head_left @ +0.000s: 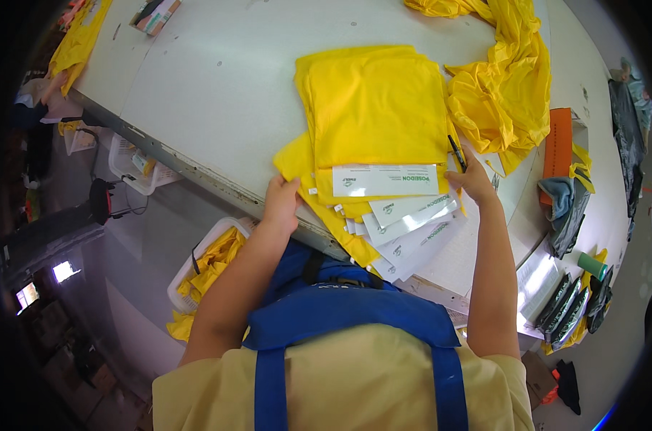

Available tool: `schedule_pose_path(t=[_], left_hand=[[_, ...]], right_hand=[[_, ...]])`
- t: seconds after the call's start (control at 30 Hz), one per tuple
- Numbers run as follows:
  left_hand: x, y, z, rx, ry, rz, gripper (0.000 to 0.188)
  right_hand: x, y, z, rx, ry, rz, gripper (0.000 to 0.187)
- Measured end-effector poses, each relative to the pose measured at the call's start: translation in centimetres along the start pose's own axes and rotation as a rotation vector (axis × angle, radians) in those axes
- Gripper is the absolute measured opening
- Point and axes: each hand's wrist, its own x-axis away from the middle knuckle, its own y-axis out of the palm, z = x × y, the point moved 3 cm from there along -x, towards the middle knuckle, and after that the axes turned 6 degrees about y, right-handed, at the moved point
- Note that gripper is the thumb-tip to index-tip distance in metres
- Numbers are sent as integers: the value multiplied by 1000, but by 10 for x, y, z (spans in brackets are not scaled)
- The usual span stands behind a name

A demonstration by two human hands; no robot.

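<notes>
A stack of folded yellow garments (376, 108) lies on the white table in front of me. White printed cards (385, 181) stick out from its near edge, fanned toward the lower right. My left hand (281, 201) is closed on the left corner of a lower yellow garment (294, 158), which juts out from under the top one. At the stack's right edge, my right hand (473, 178) holds a black pen (456, 152), its tip pointing away from me. Those fingers reach close to the top card's right end; whether they touch it, I cannot tell.
Crumpled yellow fabric (502, 93) lies right of the stack. An orange box (558, 140) and dark packaged items (567, 309) are farther right. Below the table's left edge are white baskets (186, 284) with yellow pieces. Another person's hand (55, 84) touches yellow fabric at far left.
</notes>
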Motion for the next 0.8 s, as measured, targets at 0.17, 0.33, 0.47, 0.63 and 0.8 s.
schedule_pose_path(t=[0.17, 0.33, 0.47, 0.63, 0.8], left_hand=[[-87, 49, 58, -316, 297, -80, 30], [-162, 89, 106, -421, 361, -115, 40], [-91, 110, 119, -1129, 1130, -3, 65], [40, 132, 76, -1076, 1224, -1079, 59], [37, 99, 92, -989, 808, -899, 16]], right_hand=[[-2, -8, -11, 30, -49, -92, 68], [-8, 2, -29, 173, -186, 55, 59], [42, -7, -66, 386, -1, 430, 35], [113, 38, -130, 229, -237, -96, 27], [128, 43, -136, -780, -188, -566, 74]])
